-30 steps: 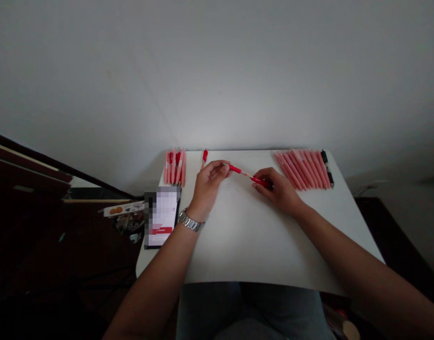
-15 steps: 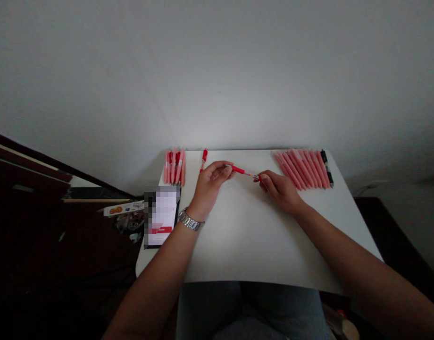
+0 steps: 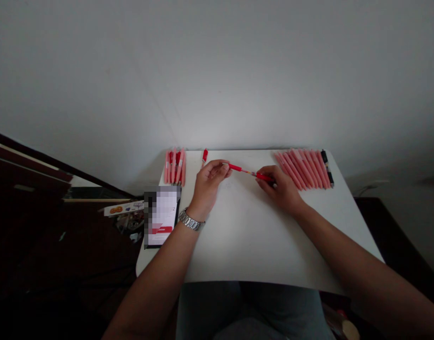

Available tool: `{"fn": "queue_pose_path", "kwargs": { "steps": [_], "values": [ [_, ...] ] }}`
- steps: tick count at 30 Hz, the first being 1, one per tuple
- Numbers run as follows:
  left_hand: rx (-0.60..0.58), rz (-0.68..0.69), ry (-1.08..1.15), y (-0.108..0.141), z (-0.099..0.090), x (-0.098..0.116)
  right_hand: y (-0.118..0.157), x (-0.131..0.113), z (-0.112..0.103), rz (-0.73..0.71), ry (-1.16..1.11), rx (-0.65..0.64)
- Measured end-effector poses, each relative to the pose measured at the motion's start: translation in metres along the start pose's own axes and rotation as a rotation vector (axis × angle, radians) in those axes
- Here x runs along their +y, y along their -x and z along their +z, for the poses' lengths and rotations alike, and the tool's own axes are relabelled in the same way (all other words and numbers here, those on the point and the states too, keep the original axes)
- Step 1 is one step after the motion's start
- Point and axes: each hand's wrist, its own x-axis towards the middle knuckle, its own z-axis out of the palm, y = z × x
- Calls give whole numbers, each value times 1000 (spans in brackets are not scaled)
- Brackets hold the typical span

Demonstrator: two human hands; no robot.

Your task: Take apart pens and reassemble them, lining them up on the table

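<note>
Above the middle of the white table, my left hand (image 3: 210,182) is closed on one red part of a pen (image 3: 234,167). My right hand (image 3: 282,189) pinches the other red part, a pen barrel (image 3: 262,177). A thin refill (image 3: 248,172) shows in the gap between the two parts, roughly in line with both. My right fingertips are partly hidden behind the barrel and the hand. Just beyond my left hand lies a red-topped pen (image 3: 204,155), its lower end covered by that hand.
Several pink and red pens (image 3: 174,167) lie at the table's back left. A row of several pink-wrapped pens (image 3: 304,170) lies at the back right, beside a black pen (image 3: 328,168). A phone-like screen (image 3: 163,217) rests by my left forearm. Behind the table (image 3: 259,250) rises a wall.
My right hand has shifted its hold back along its part, so more red barrel now shows. My left hand and its part have moved slightly left.
</note>
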Motion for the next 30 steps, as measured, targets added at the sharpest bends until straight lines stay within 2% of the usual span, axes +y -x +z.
{"fn": "queue_pose_path", "kwargs": {
  "steps": [8, 14, 18, 25, 30],
  "values": [
    [-38, -18, 5, 2, 3, 6, -4, -13, -7, -2, 45, -20],
    [-109, -6, 23, 2, 2, 4, -3, -14, -10, 3, 4, -95],
    [-102, -7, 23, 2, 2, 2, -2, -13, -9, -4, 6, -67],
    [-19, -18, 16, 0, 1, 1, 1, 2, 1, 22, -42, 32],
    [-28, -18, 16, 0, 1, 2, 0, -3, -1, 18, -26, 32]
  ]
}}
